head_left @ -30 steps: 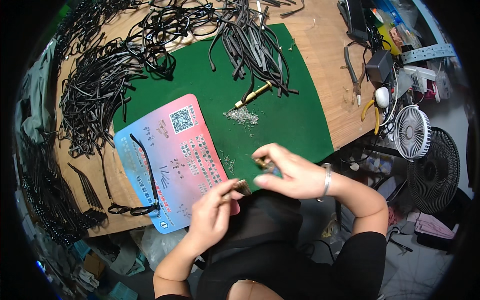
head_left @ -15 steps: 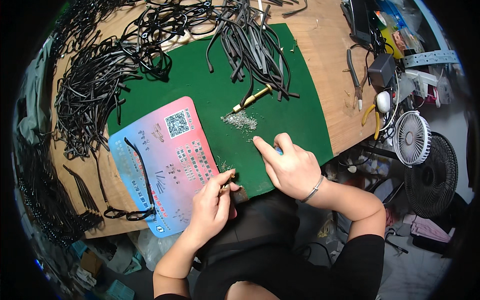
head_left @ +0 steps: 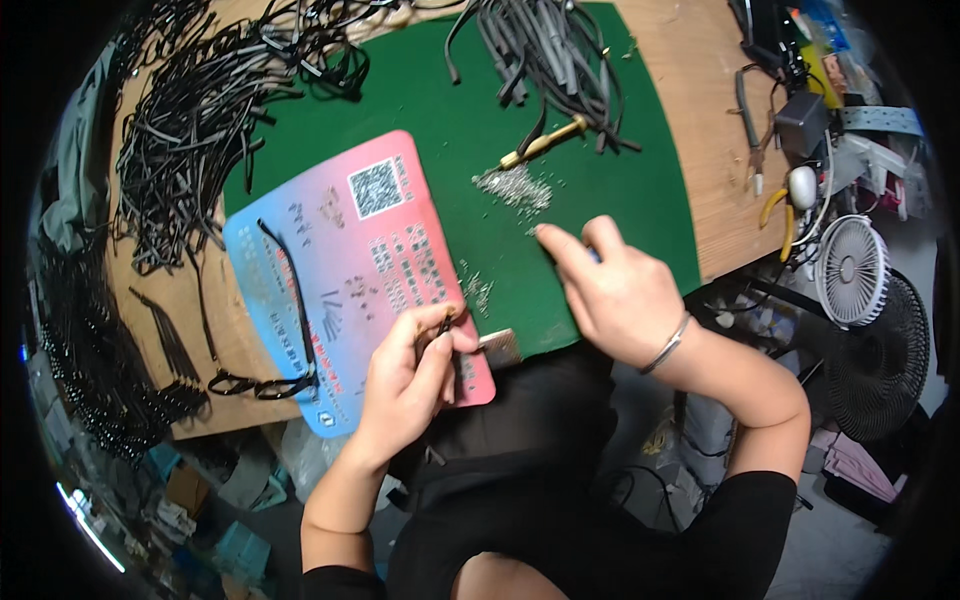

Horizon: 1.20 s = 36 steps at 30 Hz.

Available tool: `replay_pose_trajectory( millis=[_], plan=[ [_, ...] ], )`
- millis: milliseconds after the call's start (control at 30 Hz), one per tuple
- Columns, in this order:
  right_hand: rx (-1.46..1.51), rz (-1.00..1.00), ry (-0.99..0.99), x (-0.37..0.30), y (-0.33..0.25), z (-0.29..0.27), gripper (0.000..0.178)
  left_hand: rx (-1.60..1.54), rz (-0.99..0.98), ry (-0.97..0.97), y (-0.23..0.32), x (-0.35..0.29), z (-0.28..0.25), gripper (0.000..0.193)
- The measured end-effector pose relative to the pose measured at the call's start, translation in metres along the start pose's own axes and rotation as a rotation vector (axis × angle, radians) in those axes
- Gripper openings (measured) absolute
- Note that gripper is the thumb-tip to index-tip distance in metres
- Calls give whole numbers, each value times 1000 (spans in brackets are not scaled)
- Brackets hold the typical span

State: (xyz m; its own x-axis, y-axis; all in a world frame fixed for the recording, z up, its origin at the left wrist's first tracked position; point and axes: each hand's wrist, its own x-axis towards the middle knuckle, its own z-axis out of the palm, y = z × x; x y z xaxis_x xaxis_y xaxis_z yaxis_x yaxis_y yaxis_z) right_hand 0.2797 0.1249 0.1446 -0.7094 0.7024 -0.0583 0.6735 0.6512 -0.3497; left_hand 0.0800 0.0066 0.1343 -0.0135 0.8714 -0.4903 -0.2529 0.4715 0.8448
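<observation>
My left hand (head_left: 405,375) is closed in a pinch over the lower right edge of a pink and blue printed mat. It grips a small black piece with a gold-coloured bit, mostly hidden by the fingers. My right hand (head_left: 630,290) rests over the green mat, index fingertip touching down beside a heap of tiny silver screws (head_left: 518,188). Something blue (head_left: 594,255), largely covered, is tucked within its curled fingers. A brass-coloured rod-shaped tool (head_left: 545,142) lies against the heap. Black eyeglasses (head_left: 290,385) lie with one temple arm across the printed mat (head_left: 350,275).
Dark temple arms (head_left: 560,60) are piled at the back of the green mat (head_left: 630,200). More black arms (head_left: 190,140) and frames cover the left side. Yellow-handled pliers (head_left: 778,215), cables and a white fan (head_left: 852,270) stand right. A small metal plate (head_left: 502,348) sits at the near edge.
The whole view has shifted, with the bench contents higher and further right. My left hand has moved slightly left of the metal plate; my right fingertip stays beside the screws.
</observation>
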Motion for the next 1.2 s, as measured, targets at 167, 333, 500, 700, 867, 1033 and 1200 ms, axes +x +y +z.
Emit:
replay_pose_trajectory(
  millis=[167,333,500,700,867,1033,1200],
  plan=[
    [507,51,-264,-6,-20,-12,28,15,18,69,-5,-3,4,25],
    [657,-105,-345,2,-45,-7,23,293,88,180,-8,-4,14,22],
    [634,-118,-329,4,-45,-2,20,500,344,244,-18,0,15,28],
    [929,189,-583,13,-44,-5,28,664,417,319,-24,0,22,33],
    [1443,633,-917,26,-39,-14,39,726,454,340,-23,1,22,36],
    [1406,637,-899,28,-40,-12,36,691,446,305,-21,4,18,34],
    [1327,601,-910,31,-42,-9,33,671,441,295,-22,4,15,34]
  ],
)
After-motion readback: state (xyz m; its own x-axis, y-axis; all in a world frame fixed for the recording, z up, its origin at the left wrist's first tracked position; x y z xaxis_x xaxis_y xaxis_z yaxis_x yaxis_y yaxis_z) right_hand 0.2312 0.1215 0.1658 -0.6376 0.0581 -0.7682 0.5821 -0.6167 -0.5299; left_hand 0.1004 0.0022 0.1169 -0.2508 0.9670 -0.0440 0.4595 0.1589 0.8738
